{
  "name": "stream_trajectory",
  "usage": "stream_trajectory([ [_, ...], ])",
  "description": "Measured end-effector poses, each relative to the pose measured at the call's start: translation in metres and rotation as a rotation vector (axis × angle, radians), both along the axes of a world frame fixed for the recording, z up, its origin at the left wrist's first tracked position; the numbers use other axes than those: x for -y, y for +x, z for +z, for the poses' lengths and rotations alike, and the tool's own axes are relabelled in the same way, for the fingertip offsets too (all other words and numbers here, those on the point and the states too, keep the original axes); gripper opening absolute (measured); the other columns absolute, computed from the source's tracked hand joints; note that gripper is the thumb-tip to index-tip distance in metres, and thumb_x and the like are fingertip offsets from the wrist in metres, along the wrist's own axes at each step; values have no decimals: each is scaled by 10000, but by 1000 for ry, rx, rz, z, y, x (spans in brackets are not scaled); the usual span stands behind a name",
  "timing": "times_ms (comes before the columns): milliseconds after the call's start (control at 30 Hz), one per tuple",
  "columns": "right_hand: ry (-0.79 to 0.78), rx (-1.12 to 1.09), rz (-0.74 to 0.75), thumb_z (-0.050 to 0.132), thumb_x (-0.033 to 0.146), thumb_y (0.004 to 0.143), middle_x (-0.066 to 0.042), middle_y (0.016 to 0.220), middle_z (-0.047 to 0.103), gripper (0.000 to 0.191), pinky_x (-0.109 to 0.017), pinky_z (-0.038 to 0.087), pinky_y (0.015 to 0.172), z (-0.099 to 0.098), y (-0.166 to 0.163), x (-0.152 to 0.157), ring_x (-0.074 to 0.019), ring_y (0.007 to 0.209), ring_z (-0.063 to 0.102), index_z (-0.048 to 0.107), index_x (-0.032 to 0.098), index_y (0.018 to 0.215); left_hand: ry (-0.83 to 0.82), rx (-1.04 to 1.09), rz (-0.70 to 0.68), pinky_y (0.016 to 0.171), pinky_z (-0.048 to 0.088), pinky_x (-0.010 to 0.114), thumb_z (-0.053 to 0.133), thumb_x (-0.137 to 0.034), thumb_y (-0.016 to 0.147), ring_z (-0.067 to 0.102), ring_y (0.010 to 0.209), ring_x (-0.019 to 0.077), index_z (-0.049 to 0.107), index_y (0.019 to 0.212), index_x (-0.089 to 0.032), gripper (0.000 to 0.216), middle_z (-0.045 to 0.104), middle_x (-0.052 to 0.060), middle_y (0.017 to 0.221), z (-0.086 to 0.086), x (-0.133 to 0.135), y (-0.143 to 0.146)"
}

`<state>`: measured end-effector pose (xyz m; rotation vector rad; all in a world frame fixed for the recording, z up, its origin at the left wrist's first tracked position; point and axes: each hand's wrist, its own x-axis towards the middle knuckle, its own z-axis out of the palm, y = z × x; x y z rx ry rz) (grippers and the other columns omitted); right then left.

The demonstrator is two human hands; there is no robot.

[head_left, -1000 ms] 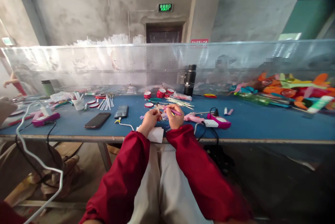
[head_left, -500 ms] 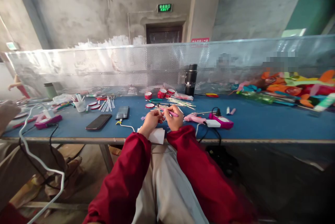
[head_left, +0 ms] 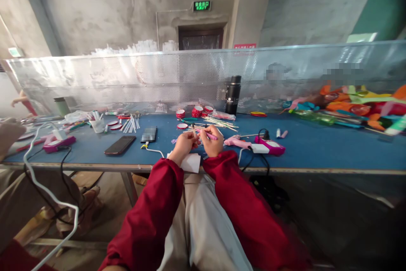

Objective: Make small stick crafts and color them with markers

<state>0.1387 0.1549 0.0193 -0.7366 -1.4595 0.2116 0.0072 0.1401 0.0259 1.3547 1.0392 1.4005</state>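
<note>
Above the front edge of the blue table [head_left: 317, 146], my two hands meet closely. My right hand [head_left: 213, 145] is closed round a slim pink pen-like tool [head_left: 211, 136], whose tip points toward the other hand. My left hand [head_left: 183, 146] pinches a small pale stick-like piece [head_left: 194, 131] with a dark top; its exact kind is too small to make out. Under my left wrist lies a stack of white paper [head_left: 191, 163] at the table edge. A pink glue gun [head_left: 234, 142] rests just right of my right hand. Thin wooden sticks [head_left: 223, 123] lie behind my hands.
Left of me are a dark phone [head_left: 120, 145], a cabled black device [head_left: 149, 134], a white cup of pens [head_left: 97, 126] and white strips [head_left: 128, 125]. Red-and-white rolls [head_left: 197, 111] and a black thermos [head_left: 233, 95] stand behind. Magenta power block [head_left: 272, 147] at right. A co-worker's hand [head_left: 12, 133] is far left.
The view has shifted very slightly. Both hands stay together in nearly the same place, with the pink tool still in my right hand.
</note>
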Motion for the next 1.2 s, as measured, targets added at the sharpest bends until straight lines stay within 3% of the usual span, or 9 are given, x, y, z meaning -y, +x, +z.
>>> stream_trajectory([
  [567,7,1,-24,603,413,917,-11,726,763,203,-309,525,648,2,-1,1,-203,668,706,592,274,769,-51,81,15,507,369,217,787,-231,817,479,463,85,612,703,-153,224,609,-10,561,2,-1,3],
  [867,11,25,12,613,412,917,-7,748,767,187,-311,534,679,-1,-1,-1,-203,697,722,603,271,795,-36,91,0,503,367,214,859,-321,777,491,472,84,591,681,-156,329,597,-12,562,0,-2,3],
  [1067,9,-15,-23,605,404,924,-15,737,764,198,-310,535,662,1,0,0,-203,674,713,594,272,778,-41,97,15,489,370,205,828,-246,787,518,479,85,622,709,-146,241,645,8,601,1,0,3],
  [1200,14,25,22,610,402,924,-13,760,777,180,-312,549,690,2,0,2,-206,696,730,607,273,798,-23,93,9,496,383,209,831,-282,793,520,484,91,602,691,-157,280,619,-3,583,2,1,2],
])
